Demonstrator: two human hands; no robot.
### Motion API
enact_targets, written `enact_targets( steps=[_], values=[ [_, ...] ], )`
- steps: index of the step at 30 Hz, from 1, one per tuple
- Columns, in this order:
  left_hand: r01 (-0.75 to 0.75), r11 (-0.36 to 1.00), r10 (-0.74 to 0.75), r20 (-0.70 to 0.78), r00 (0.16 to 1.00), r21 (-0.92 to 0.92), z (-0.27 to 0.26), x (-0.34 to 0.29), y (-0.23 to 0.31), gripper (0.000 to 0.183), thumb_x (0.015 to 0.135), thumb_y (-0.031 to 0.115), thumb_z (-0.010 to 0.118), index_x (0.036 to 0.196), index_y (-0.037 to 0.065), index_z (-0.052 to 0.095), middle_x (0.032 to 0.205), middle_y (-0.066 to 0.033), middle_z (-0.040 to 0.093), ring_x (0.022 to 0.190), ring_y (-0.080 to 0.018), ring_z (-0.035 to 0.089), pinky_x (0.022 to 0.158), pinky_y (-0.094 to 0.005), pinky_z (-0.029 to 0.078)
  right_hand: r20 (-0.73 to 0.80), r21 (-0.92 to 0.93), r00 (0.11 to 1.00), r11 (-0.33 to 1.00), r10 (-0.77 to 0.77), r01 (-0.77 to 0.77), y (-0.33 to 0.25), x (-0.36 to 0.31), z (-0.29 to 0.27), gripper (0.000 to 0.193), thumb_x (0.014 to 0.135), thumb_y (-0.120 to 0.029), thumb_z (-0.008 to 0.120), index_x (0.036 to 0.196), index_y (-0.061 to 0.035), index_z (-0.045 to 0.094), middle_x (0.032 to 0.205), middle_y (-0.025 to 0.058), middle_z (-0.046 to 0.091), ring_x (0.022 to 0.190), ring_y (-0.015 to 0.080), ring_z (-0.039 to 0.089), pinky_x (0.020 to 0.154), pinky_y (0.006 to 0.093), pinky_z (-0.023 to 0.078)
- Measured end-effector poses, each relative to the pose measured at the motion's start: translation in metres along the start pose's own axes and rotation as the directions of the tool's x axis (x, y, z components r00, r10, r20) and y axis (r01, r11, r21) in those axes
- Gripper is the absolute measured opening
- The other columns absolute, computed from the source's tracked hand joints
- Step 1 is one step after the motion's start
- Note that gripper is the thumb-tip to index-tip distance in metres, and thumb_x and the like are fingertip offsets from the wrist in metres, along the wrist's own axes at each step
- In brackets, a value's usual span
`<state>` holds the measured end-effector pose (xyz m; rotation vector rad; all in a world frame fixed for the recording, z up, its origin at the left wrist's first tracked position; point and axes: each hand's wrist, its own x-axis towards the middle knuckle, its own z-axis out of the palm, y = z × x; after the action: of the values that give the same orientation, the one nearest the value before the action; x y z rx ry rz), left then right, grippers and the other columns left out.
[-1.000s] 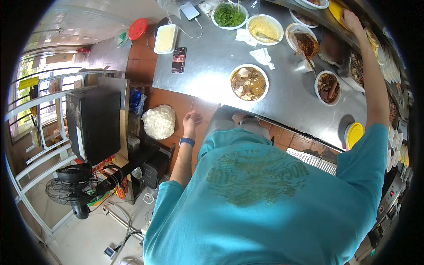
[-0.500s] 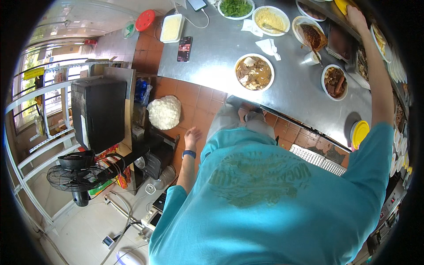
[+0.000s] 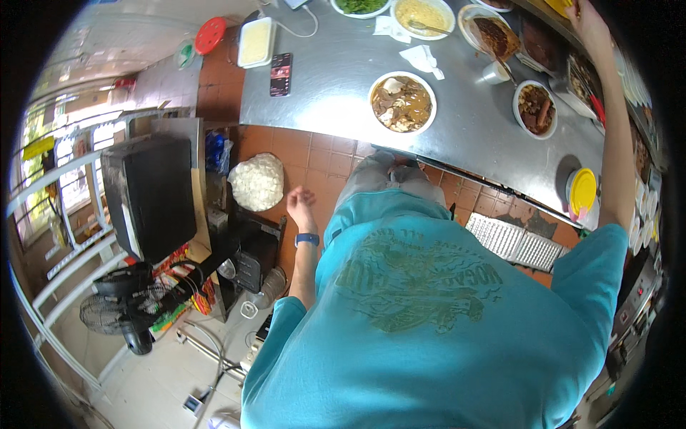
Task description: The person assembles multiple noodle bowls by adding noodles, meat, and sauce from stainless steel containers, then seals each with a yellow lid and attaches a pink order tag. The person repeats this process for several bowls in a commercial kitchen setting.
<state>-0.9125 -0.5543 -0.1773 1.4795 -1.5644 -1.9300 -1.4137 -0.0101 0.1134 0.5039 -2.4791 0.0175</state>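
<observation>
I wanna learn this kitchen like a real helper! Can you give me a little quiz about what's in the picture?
1. True or false: a dark blue band is worn on the wrist of the left hand.

2. Which of these lies on the shiny grey metal table?
a) the black fan
b) the black rectangular phone
c) the large black box

3. Fill in the colour: the right hand is up beside a partly cut-off ____ thing at the picture's top edge.

Key: 1. True. 2. b. 3. Yellow.
</observation>
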Motion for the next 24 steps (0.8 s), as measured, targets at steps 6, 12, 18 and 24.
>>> enact_targets(
  steps=[6,12,18,24],
  values=[
    [-0.411,0.912,0.348,0.535,0.77,-0.002,0.159,0.001,0.123,0.031,0.096,0.021,0.065,0.121,0.003,0.057,0.105,-0.0101,0.064,0.097,-0.0211,0.064,0.087,-0.0359,0.053,0.285,0.598,0.945,0.741,0.16,-0.305,-0.095,-0.122,-0.105,0.015,0.097,-0.008,0.06,0.111,-0.0014,0.058,0.094,0.004,0.064,0.079,0.0113,0.065,0.071,0.0256,0.054],
    [-0.017,1.0,0.021,0.973,0.23,-0.017,0.272,-0.048,0.17,0.057,0.096,0.009,0.06,0.146,0.007,0.033,0.128,-0.0139,0.06,0.111,-0.0232,0.064,0.09,-0.0384,0.056,0.778,0.628,0.542,-0.419,0.318,-0.656,-0.222,-0.207,-0.054,0.011,0.096,-0.01,0.05,0.102,-0.0042,0.058,0.094,0.0045,0.063,0.075,0.014,0.062,0.057,0.0286,0.052],
    [-0.377,0.913,0.038,0.887,0.46,0.156,0.276,-0.02,0.125,0.045,0.092,0.003,0.065,0.134,0.001,0.048,0.112,-0.0151,0.066,0.097,-0.0197,0.066,0.08,-0.0312,0.056,0.778,0.526,0.342,-0.249,0.528,-0.813,-0.29,-0.261,0.031,0.019,0.097,-0.013,0.06,0.112,-0.0014,0.065,0.095,0.0042,0.069,0.078,0.0113,0.065,0.064,0.0247,0.053],
    [-0.507,0.763,0.075,0.725,0.685,0.4,0.261,0.053,0.089,0.04,0.095,0.01,0.061,0.132,-0.002,0.055,0.112,-0.0153,0.064,0.089,-0.021,0.067,0.08,-0.033,0.054,0.712,0.513,0.373,-0.078,0.595,-0.855,-0.317,-0.266,0.101,0.016,0.09,-0.01,0.067,0.102,-0.0011,0.071,0.083,0.0098,0.073,0.078,0.0162,0.071,0.069,0.0296,0.055]
  ],
)
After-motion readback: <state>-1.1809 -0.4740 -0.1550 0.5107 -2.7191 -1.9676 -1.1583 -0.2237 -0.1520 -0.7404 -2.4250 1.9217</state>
